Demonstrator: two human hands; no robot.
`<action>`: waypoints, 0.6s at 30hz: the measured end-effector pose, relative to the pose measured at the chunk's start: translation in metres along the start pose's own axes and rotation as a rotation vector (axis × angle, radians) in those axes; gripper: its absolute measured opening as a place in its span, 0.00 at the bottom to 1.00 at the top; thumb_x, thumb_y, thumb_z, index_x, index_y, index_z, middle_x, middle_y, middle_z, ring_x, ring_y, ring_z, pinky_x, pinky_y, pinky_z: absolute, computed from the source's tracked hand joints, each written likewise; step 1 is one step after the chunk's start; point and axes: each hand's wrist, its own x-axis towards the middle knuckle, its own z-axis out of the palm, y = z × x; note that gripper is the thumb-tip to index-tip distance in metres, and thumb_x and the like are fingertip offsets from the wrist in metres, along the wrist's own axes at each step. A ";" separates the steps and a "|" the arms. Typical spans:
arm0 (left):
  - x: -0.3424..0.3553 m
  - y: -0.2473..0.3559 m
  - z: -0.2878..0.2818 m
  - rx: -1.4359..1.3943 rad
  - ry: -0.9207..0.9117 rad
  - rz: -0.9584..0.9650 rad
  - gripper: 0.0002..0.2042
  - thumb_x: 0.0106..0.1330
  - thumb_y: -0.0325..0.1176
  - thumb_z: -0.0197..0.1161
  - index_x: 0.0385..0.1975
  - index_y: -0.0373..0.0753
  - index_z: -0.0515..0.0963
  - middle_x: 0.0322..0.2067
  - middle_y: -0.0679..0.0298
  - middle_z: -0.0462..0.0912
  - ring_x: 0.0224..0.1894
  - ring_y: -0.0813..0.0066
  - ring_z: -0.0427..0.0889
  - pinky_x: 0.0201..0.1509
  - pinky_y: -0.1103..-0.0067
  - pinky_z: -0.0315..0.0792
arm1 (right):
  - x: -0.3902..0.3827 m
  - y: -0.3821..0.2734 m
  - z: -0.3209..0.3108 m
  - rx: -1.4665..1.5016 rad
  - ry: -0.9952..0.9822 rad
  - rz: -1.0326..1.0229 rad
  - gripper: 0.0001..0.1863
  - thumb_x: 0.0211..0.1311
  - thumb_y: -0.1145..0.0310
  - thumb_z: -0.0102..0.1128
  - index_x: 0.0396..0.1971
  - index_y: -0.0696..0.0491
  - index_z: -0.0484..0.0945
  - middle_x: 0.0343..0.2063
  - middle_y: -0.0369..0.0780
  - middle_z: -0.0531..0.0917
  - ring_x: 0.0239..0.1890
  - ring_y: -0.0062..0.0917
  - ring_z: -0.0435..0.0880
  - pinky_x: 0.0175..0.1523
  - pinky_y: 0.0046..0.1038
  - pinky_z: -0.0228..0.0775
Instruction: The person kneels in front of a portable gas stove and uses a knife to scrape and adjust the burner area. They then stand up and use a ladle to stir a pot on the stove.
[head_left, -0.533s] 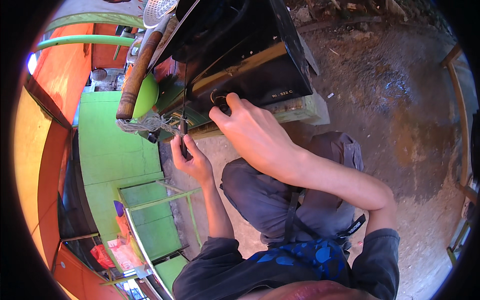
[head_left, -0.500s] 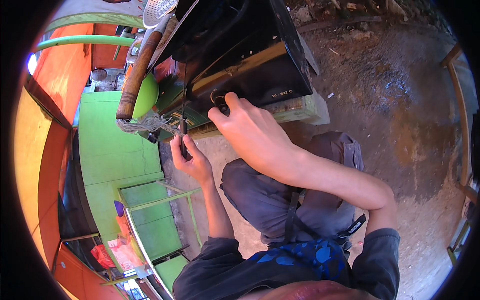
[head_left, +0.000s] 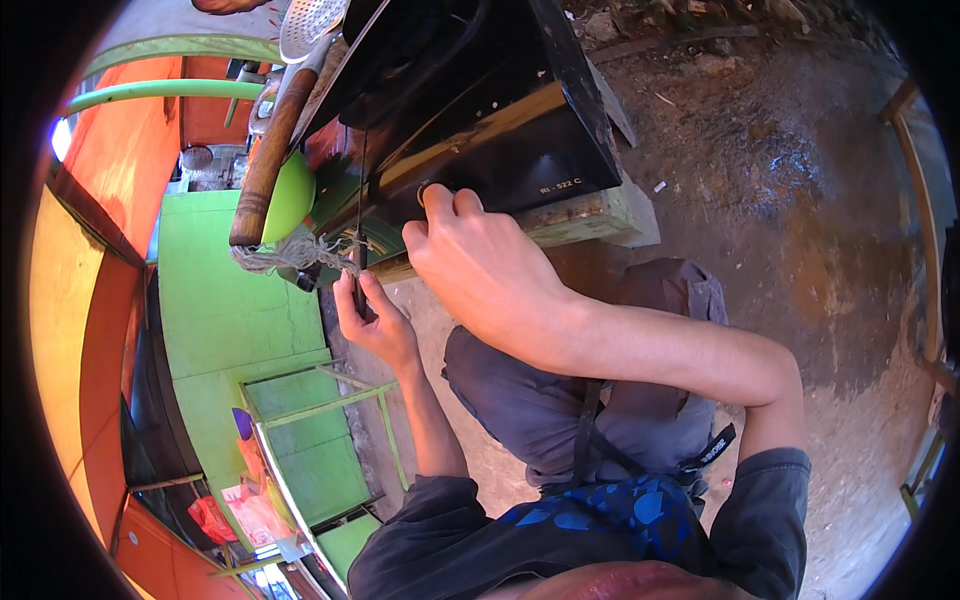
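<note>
My right hand [head_left: 490, 255] is curled at the front panel of a black gas stove [head_left: 500, 150], its fingers closed around a dark round knob [head_left: 424, 193] that they mostly cover. In my left hand [head_left: 375, 325] is a thin rod with a dark handle [head_left: 361, 285], pinched between thumb and fingers. The rod points up along the stove's left end; its exact kind does not show. Just above that hand hangs a bundle of grey frayed string [head_left: 295, 250]. It lies at the end of a wooden handle [head_left: 270, 170].
Above the handle is a perforated skimmer [head_left: 312, 28], beside a round green object [head_left: 290, 195]. The stove rests on a wooden support [head_left: 620, 215]. Green panels [head_left: 240, 290] and a green metal frame [head_left: 330, 405] stand at left. Wet ground [head_left: 780, 200] lies to the right.
My right hand has shifted slightly left and its fingers now cover more of the knob. My left hand has moved slightly left with the rod. A brown shape shows more at the top edge.
</note>
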 end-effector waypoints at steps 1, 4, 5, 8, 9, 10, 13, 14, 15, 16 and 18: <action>0.000 0.001 0.000 -0.004 -0.002 -0.003 0.10 0.80 0.27 0.62 0.52 0.25 0.80 0.38 0.67 0.79 0.39 0.81 0.76 0.43 0.82 0.70 | 0.001 0.000 0.000 -0.002 -0.005 0.001 0.12 0.48 0.77 0.71 0.34 0.62 0.82 0.44 0.52 0.81 0.44 0.36 0.88 0.37 0.27 0.87; 0.001 0.003 0.000 0.013 -0.005 0.020 0.10 0.80 0.27 0.62 0.52 0.25 0.80 0.38 0.67 0.79 0.39 0.81 0.76 0.43 0.82 0.70 | 0.000 0.000 -0.003 -0.027 -0.028 -0.004 0.12 0.49 0.76 0.71 0.34 0.62 0.82 0.44 0.51 0.81 0.43 0.35 0.87 0.36 0.26 0.86; 0.001 0.003 0.000 0.012 -0.002 0.018 0.10 0.80 0.27 0.62 0.52 0.25 0.80 0.38 0.67 0.79 0.39 0.81 0.76 0.43 0.82 0.71 | 0.000 0.000 -0.003 -0.030 -0.019 -0.005 0.12 0.49 0.76 0.71 0.34 0.61 0.82 0.44 0.51 0.81 0.43 0.35 0.87 0.37 0.26 0.86; -0.003 0.002 -0.001 0.030 0.030 0.025 0.10 0.80 0.27 0.61 0.52 0.26 0.81 0.37 0.67 0.78 0.39 0.81 0.76 0.42 0.82 0.71 | -0.005 0.003 -0.002 -0.024 0.014 -0.032 0.12 0.49 0.75 0.71 0.35 0.60 0.82 0.44 0.49 0.81 0.43 0.34 0.87 0.38 0.26 0.85; -0.007 0.001 -0.001 0.048 0.054 0.036 0.11 0.80 0.28 0.61 0.53 0.26 0.81 0.37 0.67 0.78 0.38 0.81 0.76 0.42 0.82 0.70 | -0.009 0.005 -0.002 -0.015 0.030 -0.055 0.12 0.49 0.75 0.71 0.35 0.60 0.82 0.44 0.49 0.81 0.43 0.35 0.87 0.39 0.26 0.85; -0.011 0.000 0.001 0.064 0.077 0.048 0.11 0.81 0.28 0.61 0.54 0.27 0.81 0.36 0.67 0.78 0.37 0.82 0.75 0.41 0.82 0.70 | -0.014 0.008 -0.003 -0.008 0.047 -0.076 0.12 0.49 0.75 0.71 0.35 0.60 0.81 0.44 0.48 0.81 0.43 0.35 0.87 0.39 0.27 0.85; -0.040 0.006 -0.005 0.025 0.032 -0.109 0.12 0.82 0.31 0.60 0.56 0.29 0.79 0.35 0.69 0.77 0.35 0.83 0.73 0.38 0.83 0.66 | -0.039 0.012 -0.007 0.183 0.095 -0.092 0.11 0.53 0.74 0.70 0.37 0.57 0.83 0.42 0.45 0.80 0.41 0.37 0.86 0.39 0.32 0.83; -0.047 0.004 -0.009 0.023 0.017 -0.099 0.12 0.82 0.32 0.60 0.55 0.30 0.79 0.35 0.69 0.77 0.35 0.83 0.72 0.38 0.83 0.65 | -0.047 0.015 -0.006 0.280 0.062 -0.073 0.10 0.55 0.74 0.70 0.38 0.56 0.83 0.41 0.44 0.80 0.41 0.37 0.86 0.39 0.34 0.82; -0.052 0.000 -0.012 0.021 0.001 -0.089 0.12 0.82 0.33 0.60 0.55 0.30 0.78 0.35 0.70 0.76 0.34 0.83 0.71 0.37 0.83 0.64 | -0.056 0.018 -0.003 0.378 0.030 -0.053 0.09 0.57 0.74 0.69 0.38 0.55 0.83 0.40 0.43 0.80 0.40 0.38 0.85 0.39 0.36 0.81; -0.058 -0.003 -0.016 0.018 -0.017 -0.073 0.13 0.83 0.34 0.59 0.55 0.31 0.77 0.35 0.70 0.76 0.34 0.83 0.71 0.37 0.83 0.63 | -0.066 0.021 0.002 0.476 0.003 -0.032 0.08 0.59 0.74 0.69 0.39 0.54 0.84 0.39 0.42 0.80 0.40 0.38 0.85 0.38 0.38 0.80; -0.065 -0.004 -0.022 -0.002 0.010 -0.099 0.12 0.84 0.38 0.58 0.49 0.33 0.75 0.35 0.68 0.77 0.35 0.81 0.72 0.40 0.82 0.65 | -0.078 0.025 0.013 0.620 -0.096 0.069 0.07 0.65 0.72 0.65 0.41 0.54 0.85 0.37 0.44 0.82 0.41 0.42 0.86 0.41 0.43 0.78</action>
